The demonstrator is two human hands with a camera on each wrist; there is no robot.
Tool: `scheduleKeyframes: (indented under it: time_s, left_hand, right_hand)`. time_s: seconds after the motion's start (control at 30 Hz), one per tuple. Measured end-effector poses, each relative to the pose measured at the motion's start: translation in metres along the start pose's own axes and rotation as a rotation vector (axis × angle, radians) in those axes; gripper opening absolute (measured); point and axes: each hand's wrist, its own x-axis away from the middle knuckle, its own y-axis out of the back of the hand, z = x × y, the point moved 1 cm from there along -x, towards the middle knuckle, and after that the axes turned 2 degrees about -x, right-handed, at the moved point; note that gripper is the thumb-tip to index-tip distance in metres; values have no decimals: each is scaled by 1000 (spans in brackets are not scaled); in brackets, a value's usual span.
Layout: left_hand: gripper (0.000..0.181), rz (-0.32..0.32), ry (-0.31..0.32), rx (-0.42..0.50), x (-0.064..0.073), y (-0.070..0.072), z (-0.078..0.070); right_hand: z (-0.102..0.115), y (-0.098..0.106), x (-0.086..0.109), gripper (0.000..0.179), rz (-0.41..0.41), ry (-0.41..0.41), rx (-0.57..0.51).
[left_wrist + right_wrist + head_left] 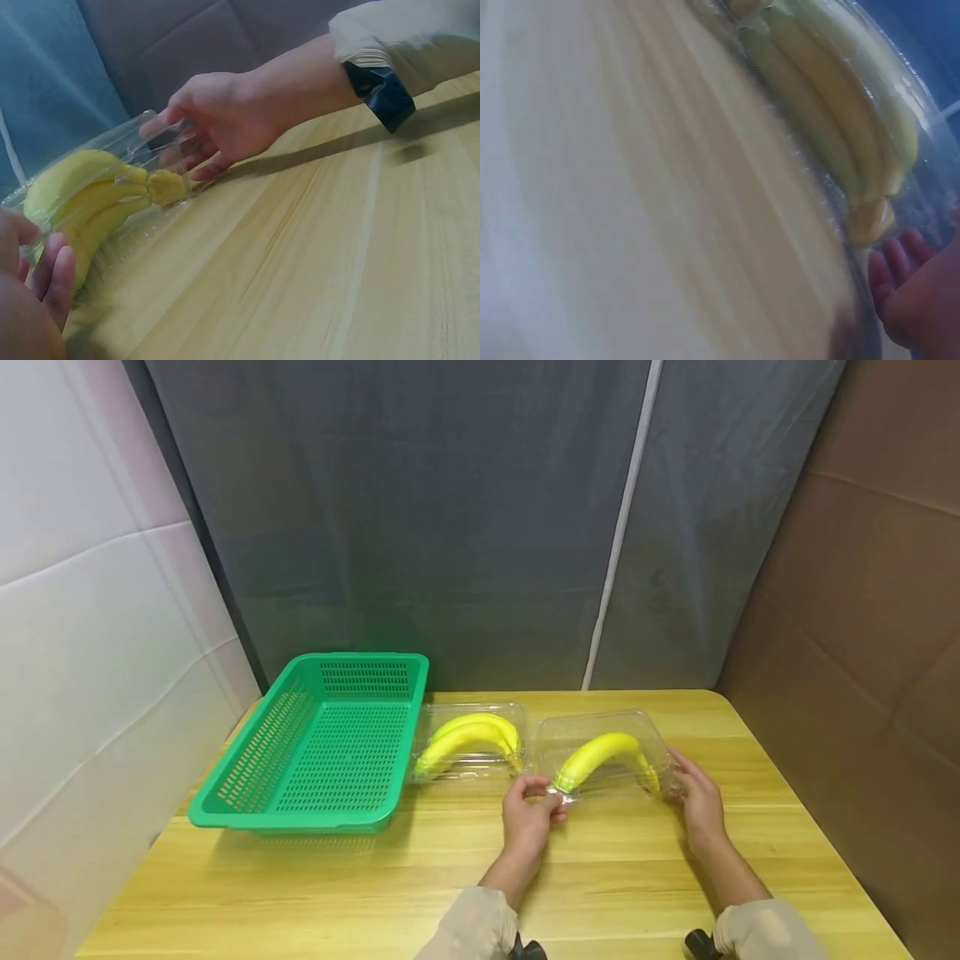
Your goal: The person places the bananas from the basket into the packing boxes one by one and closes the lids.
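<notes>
A clear plastic clamshell box (pixel 551 739) with yellow bananas (pixel 603 752) inside is between my two hands. My left hand (pixel 525 822) pinches its near left corner between thumb and fingers. At the right end, my right hand (pixel 701 802) grips the box, thumb above and fingers curled at the lower edge. In the left wrist view the box looks tilted, its near edge close to the table. The right wrist view shows the banana stem (pixel 870 221) beside the right fingers. Just left stands a second clear box (pixel 517 714) holding bananas (pixel 472 739).
A green perforated plastic basket (pixel 300 821) with nothing in it stands at the left on the wooden table (pixel 600 885). The second box is beside its right wall. A grey curtain (pixel 420 510) hangs behind, with a brown panel (pixel 877 635) on the right and a white one (pixel 97 610) on the left.
</notes>
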Motion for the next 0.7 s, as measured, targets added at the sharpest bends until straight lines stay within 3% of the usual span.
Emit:
scheduleKeyframes:
  time_s: [0.37,0.7]
  left_hand:
    - [26,18,14,-12,-1,0,-5]
    - [29,18,22,-25,-3,-1,-7]
  right_hand:
    - [-6,1,0,45,-63,-58,56]
    - [-2,3,1,55,51,-83,-2]
